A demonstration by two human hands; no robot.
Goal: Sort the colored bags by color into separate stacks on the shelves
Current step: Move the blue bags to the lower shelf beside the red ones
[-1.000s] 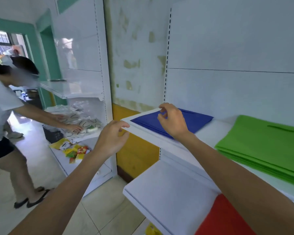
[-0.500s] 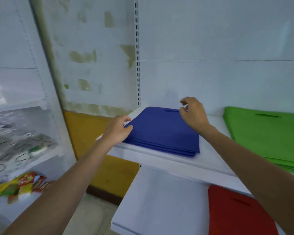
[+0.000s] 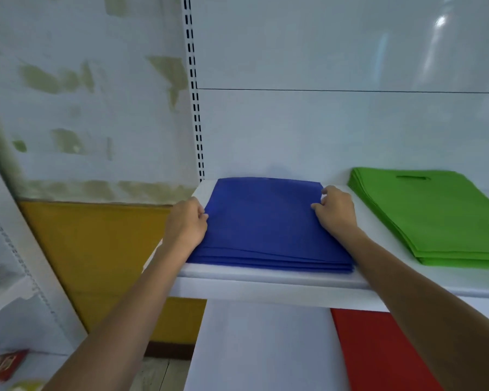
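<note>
A patchy, peeling wall [image 3: 82,108] carries a yellow band [image 3: 96,263] along its lower part. At far left, red packets [image 3: 0,365] lie on a neighbouring white rack [image 3: 9,294], near its front edge.

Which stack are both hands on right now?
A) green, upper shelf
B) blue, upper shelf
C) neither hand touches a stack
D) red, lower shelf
B: the left hand and right hand are at opposite side edges of the blue stack on the upper shelf; the green stack and red stack are untouched.
</note>
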